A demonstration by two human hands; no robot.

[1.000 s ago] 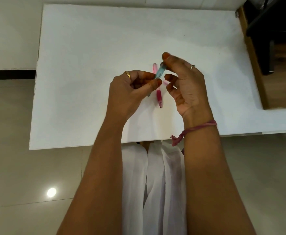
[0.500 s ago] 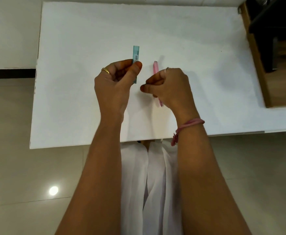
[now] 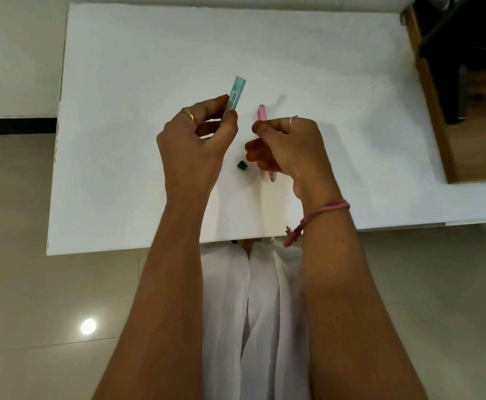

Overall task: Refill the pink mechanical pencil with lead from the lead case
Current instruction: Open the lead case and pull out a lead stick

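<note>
My left hand [image 3: 191,145] grips the light blue lead case [image 3: 235,95] between thumb and fingers, its far end tilted up and away over the white table [image 3: 138,82]. The case's small green cap [image 3: 242,165] lies loose on the table between my hands. The pink mechanical pencil [image 3: 262,113] lies flat, pointing toward me, with its tip just below my right hand [image 3: 283,147]. That hand is curled over the pencil's middle and hides it. Whether its fingers touch the pencil is not visible.
A wooden cabinet [image 3: 438,116] with a dark opening stands against the table's right edge. The table's near edge is just below my wrists, with white cloth [image 3: 250,313] on my lap and tiled floor underneath.
The two hands came apart, the left carrying the lead case leftward. The green cap, pulled off by the right hand, now lies on the table. The pencil has not moved.
</note>
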